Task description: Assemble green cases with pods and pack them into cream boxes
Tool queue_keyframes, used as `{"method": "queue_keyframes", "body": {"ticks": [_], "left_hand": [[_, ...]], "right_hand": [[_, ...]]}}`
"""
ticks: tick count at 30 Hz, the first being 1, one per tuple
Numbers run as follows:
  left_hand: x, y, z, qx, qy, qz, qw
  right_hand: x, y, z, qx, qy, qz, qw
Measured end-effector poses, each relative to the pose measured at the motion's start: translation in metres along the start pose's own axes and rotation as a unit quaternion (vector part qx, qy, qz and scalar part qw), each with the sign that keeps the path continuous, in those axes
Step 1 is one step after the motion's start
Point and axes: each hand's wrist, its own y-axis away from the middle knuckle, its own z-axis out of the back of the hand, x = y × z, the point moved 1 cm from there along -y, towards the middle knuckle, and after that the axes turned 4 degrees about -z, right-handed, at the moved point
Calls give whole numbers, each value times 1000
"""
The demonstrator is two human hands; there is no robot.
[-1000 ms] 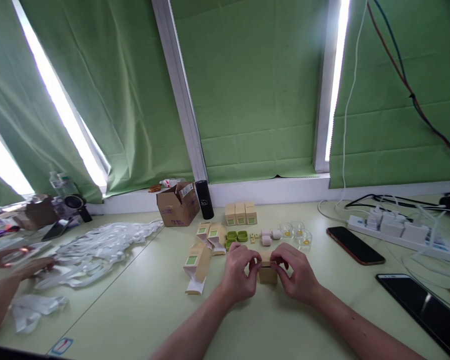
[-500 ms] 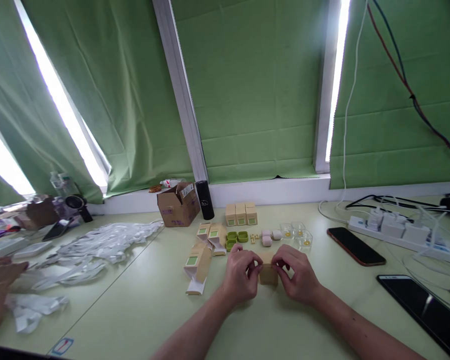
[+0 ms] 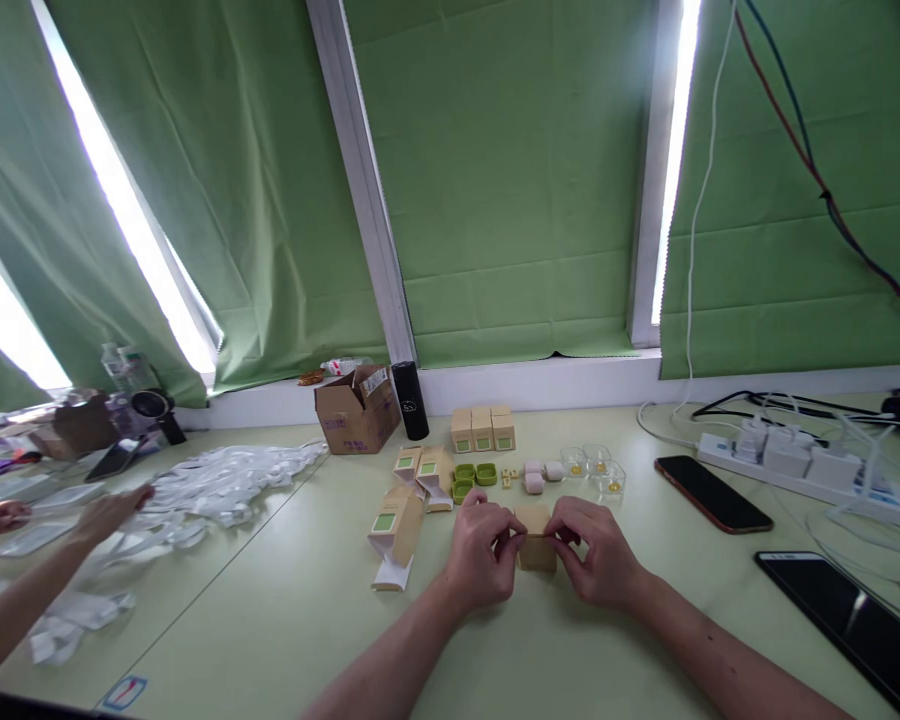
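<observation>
A small tan cardboard box (image 3: 535,546) stands on the pale green table (image 3: 285,610) in front of me. My left hand (image 3: 482,558) grips its left side and my right hand (image 3: 598,555) grips its right side, fingertips on the top flap. Behind them lie several flat unfolded boxes with green labels (image 3: 399,520), three upright closed boxes (image 3: 482,428), green cases (image 3: 474,474), pale pink cases (image 3: 541,472) and clear plastic trays (image 3: 594,464).
A brown carton (image 3: 356,408) and a black bottle (image 3: 409,399) stand near the window sill. White strips (image 3: 210,485) pile at the left, where another person's hands (image 3: 109,512) reach. Two phones (image 3: 711,492) and a power strip (image 3: 795,462) lie at the right.
My fingers have shifted slightly on the box's top flap; the box stays in place. The other person's hand at the left has reached forward over the white strips.
</observation>
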Motion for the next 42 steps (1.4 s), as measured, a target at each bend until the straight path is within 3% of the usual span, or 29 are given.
{"method": "queue_keyframes", "body": {"ticks": [13, 20, 30, 34, 37, 42], "left_hand": [[0, 1, 0, 33, 10, 34, 999], [8, -1, -5, 50, -87, 167, 981], [10, -2, -5, 38, -100, 182, 977], [10, -4, -5, 55, -88, 230, 968], [11, -3, -8, 93, -41, 250, 963], [12, -1, -12, 111, 17, 262, 959]], "right_hand": [[-1, -1, 2, 31, 18, 1, 999], [-10, -1, 10, 72, 38, -40, 996], [-36, -1, 4, -9, 117, -171, 978], [-25, -1, 11, 22, 41, -104, 994], [-14, -1, 12, 58, 49, -58, 995], [-9, -2, 10, 75, 61, -56, 994]]}}
